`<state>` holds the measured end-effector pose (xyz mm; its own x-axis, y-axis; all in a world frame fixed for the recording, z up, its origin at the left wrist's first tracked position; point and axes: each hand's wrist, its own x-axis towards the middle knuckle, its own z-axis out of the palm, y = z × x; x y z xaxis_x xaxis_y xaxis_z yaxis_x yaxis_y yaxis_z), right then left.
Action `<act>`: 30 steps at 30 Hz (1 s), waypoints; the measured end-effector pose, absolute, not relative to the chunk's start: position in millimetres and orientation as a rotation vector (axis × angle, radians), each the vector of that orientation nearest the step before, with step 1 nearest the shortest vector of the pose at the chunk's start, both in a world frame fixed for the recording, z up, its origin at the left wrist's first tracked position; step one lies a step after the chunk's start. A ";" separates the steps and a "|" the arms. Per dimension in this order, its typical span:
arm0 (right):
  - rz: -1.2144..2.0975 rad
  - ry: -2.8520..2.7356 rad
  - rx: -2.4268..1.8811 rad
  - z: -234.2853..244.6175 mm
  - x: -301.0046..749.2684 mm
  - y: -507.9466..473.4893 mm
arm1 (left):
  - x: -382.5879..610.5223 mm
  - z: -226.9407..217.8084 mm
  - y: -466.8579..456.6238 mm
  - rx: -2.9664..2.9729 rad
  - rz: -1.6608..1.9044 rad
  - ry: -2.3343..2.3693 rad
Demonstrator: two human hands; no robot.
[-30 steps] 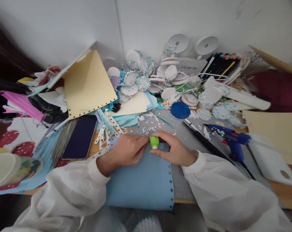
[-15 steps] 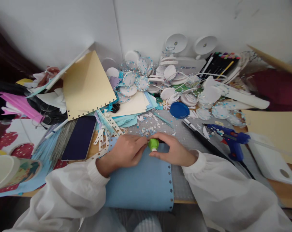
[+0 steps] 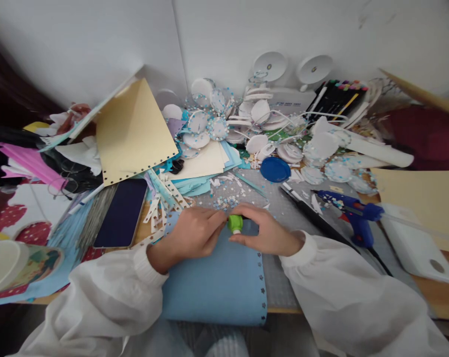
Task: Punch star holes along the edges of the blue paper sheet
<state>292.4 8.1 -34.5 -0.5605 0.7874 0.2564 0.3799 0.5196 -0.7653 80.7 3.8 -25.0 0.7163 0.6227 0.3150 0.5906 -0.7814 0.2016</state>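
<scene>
A small green paper punch sits on the far edge of a light blue sheet whose right edge carries a row of punched star holes. My right hand is curled around the punch, thumb and fingers gripping it. My left hand is closed beside it, fingertips pressed on the sheet's top edge and touching the punch. Both arms wear white sleeves.
A dark phone lies to the left. A blue glue gun and a black strip lie to the right. A blue lid, white paper discs, a cream sheet, markers and scraps crowd the back.
The punch and both hands have shifted slightly left along the blue sheet's top edge; otherwise the scene is the same.
</scene>
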 end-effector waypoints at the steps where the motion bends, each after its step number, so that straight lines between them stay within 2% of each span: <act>1: 0.886 -2.170 -0.944 -34.6 292.4 8.1 | 80.6 -25.1 3.8 2.841 0.575 0.990; 8: 0.869 -2.179 -0.991 -36.5 291.2 6.2 | 80.8 -27.8 4.0 2.881 0.642 0.930; 15: 0.668 -2.221 -1.013 -40.4 289.6 3.4 | 81.3 -23.6 2.7 2.812 0.603 1.009; 24: 0.599 -2.258 -0.995 -40.9 288.2 1.9 | 90.7 -18.7 7.2 2.771 0.429 1.033; 30: 0.542 -2.262 -0.961 -41.5 285.8 3.0 | 92.5 -21.8 7.0 2.778 0.472 0.995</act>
